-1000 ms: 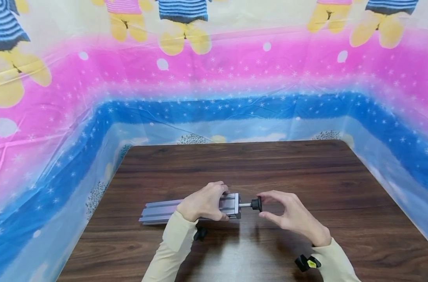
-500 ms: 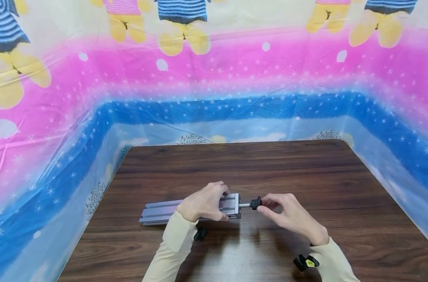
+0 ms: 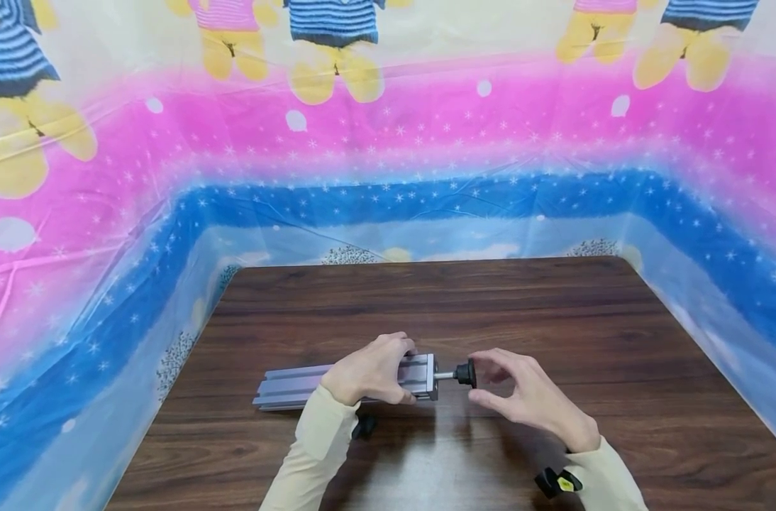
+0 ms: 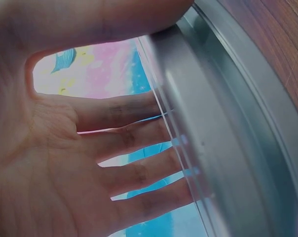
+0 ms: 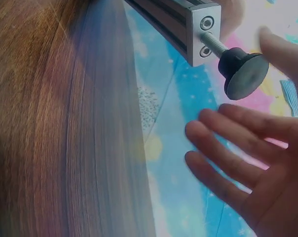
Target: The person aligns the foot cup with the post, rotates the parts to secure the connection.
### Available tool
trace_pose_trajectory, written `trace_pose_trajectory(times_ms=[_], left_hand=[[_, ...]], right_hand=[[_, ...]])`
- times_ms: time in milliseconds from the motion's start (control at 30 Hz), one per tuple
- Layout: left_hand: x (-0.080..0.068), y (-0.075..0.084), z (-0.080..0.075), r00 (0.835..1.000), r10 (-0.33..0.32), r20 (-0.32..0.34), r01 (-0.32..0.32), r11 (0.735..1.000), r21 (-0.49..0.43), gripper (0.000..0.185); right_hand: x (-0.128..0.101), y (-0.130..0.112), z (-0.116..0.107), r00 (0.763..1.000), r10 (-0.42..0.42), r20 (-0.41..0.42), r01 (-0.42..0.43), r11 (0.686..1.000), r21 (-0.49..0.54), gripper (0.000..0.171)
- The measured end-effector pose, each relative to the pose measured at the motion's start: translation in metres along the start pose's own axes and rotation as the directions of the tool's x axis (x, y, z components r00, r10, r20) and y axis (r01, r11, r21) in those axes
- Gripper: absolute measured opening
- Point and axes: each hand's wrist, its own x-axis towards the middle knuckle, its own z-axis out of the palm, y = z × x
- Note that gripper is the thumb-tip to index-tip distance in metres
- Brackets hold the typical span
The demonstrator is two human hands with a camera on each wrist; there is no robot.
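My left hand (image 3: 372, 369) grips a grey aluminium profile (image 3: 292, 387), thumb on its near side and fingers on the far side. In the left wrist view, the profile (image 4: 208, 128) shows long grooves, and the fingertips are hidden behind it. A black levelling foot (image 3: 466, 373) stands out from the profile's right end on a threaded stem (image 3: 445, 375). Around that foot, my right hand (image 3: 535, 397) is spread, thumb below and fingers above. The right wrist view shows its fingers apart from the foot's round black base (image 5: 250, 76). Two screws flank the stem on the end plate (image 5: 194, 39).
A dark wooden table (image 3: 426, 301) lies under both hands. Behind it and along its sides hangs a pink and blue printed cloth (image 3: 388, 142). Black straps, such as the right one (image 3: 557, 482), sit at both wrists.
Half a second ago the right fingers had closed in on the foot; now they are spread apart from it, much as one second ago. The left hand and the profile stay in place.
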Motion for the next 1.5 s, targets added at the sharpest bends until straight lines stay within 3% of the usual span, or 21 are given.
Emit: trace_pose_trajectory(times_ms=[100,300,900,1267,1333,1500], left_hand=[[-0.0003,0.0003,-0.0002,1.000,-0.001,0.001,0.001,1.000,0.003,0.051],[0.0000,0.0002,0.0002,1.000,0.004,0.004,-0.004,1.000,0.001,0.050],[0.0012,0.0009,-0.0006,1.000,0.000,0.024,-0.001,1.000,0.015,0.049],[0.0008,0.0027,-0.0009,1.000,-0.001,0.021,0.000,1.000,0.020,0.051],[0.0006,0.0027,-0.0013,1.000,0.001,0.018,-0.001,1.000,0.018,0.052],[0.0005,0.0023,-0.0019,1.000,-0.007,0.022,0.007,1.000,0.012,0.052]], right_hand=[[-0.0011,0.0004,-0.0003,0.996,-0.084,-0.021,0.084,0.996,-0.001,0.059],[0.0016,-0.0010,-0.0012,0.989,-0.139,-0.043,0.139,0.990,-0.011,0.060],[0.0051,-0.0035,-0.0022,0.999,0.039,0.038,-0.042,0.996,0.073,0.005],[0.0036,-0.0028,-0.0028,0.993,0.104,0.057,-0.106,0.994,0.028,0.017],[0.0020,-0.0023,-0.0044,0.996,0.086,0.036,-0.086,0.996,0.003,0.021],[0.0010,-0.0014,-0.0066,0.997,-0.074,-0.025,0.073,0.997,-0.030,0.059]])
